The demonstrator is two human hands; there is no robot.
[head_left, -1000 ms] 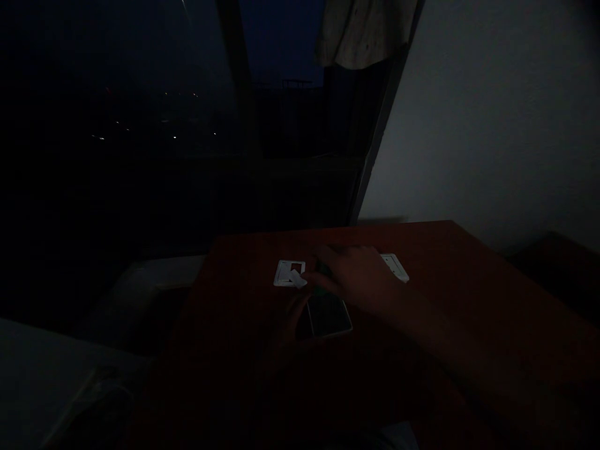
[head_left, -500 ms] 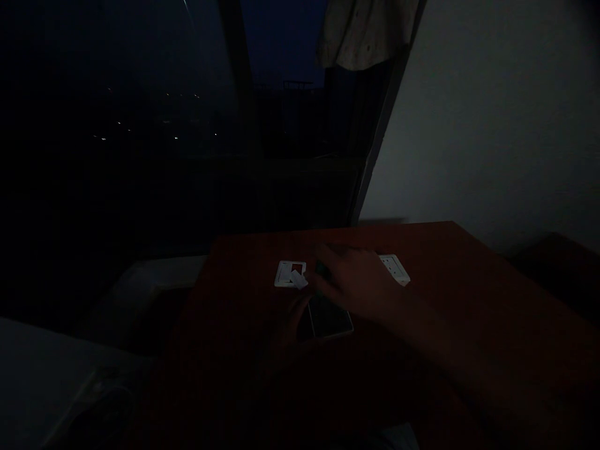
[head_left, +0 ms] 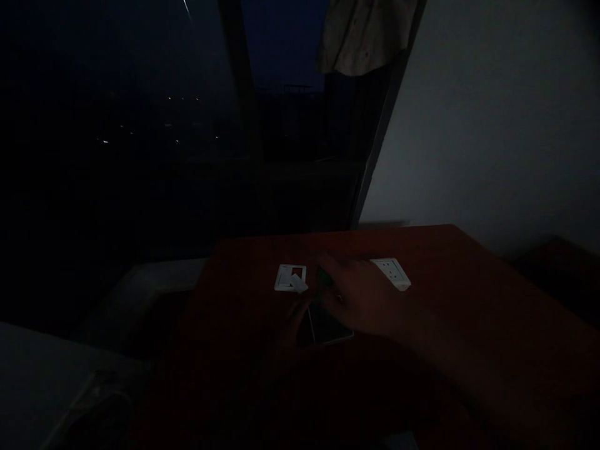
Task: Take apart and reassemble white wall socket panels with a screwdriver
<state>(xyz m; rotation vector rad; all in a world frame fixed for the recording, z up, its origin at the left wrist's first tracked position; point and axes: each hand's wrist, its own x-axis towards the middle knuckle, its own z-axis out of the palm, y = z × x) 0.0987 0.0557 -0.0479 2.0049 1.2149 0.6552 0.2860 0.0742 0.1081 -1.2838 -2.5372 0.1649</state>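
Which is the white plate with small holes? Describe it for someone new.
On the reddish table, by the pale wall, look just past the right hand, which partly covers it. The white plate has small dark holes, whereas the white frame farther left has a larger opening.

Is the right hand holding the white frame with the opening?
No, the right hand holds a green object; the white frame lies on the table.
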